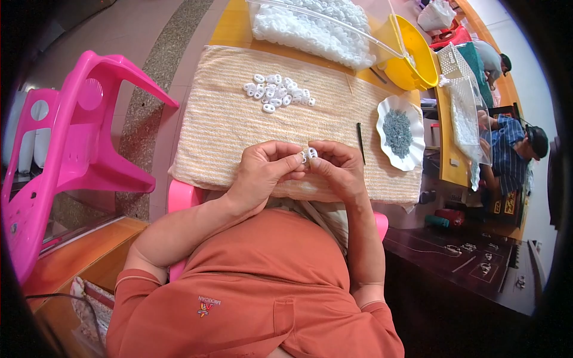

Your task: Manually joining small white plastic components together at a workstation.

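Note:
Close to the near edge of the towel-covered table, my left hand (262, 169) and my right hand (339, 169) meet fingertip to fingertip. Between my right thumb and fingers is a small white oval plastic piece with two holes (312, 153). My left thumb and forefinger pinch a smaller white part (303, 157) against its left side; the fingers partly cover it. Beyond my hands lies a loose pile of similar white two-holed pieces (276, 92). To the right, a white scalloped plate (384, 113) holds many tiny grey-blue parts (398, 132). A thin black stick (360, 143) rests between plate and right hand.
A clear bin full of white pieces (310, 30) stands at the table's far side, beside a yellow basin (413, 56). A pink plastic chair (89, 119) is on the left. At right, a person in a dark checked shirt (508, 149) sits by another table (455, 170).

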### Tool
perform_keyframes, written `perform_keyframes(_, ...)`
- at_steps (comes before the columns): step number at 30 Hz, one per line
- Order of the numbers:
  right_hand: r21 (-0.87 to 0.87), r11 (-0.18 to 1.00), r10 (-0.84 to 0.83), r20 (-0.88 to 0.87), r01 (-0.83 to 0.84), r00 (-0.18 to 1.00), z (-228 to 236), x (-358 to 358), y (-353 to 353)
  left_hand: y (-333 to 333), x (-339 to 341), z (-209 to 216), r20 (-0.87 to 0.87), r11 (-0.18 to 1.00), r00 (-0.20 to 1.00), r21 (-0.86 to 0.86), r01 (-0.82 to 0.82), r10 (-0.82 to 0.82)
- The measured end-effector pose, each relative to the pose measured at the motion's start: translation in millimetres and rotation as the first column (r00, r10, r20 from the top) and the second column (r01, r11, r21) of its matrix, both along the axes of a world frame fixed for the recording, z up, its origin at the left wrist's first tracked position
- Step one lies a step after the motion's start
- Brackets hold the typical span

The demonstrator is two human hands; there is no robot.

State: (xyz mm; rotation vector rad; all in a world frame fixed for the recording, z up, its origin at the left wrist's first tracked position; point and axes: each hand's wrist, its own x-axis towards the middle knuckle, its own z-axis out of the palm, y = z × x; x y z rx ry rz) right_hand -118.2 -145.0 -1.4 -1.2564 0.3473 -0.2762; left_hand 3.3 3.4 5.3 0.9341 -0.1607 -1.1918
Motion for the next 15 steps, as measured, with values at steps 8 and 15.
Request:
perform_keyframes(8, 0.036, 0.999, -0.023, -0.019, 0.023, 1.0, 1.6, 1.3, -0.7, -0.6, -0.4, -1.6, 0.013, 1.0, 1.0, 0.008, -0.014, 0.014)
perform_keyframes(15, 0.021, 0.999, -0.024, -0.048, 0.025, 0.999, 1.5, 2.5, -2.5, -1.9, -0.3, -0.2, -0.012, 0.998, 0.999, 0.035, -0.042, 0.042)
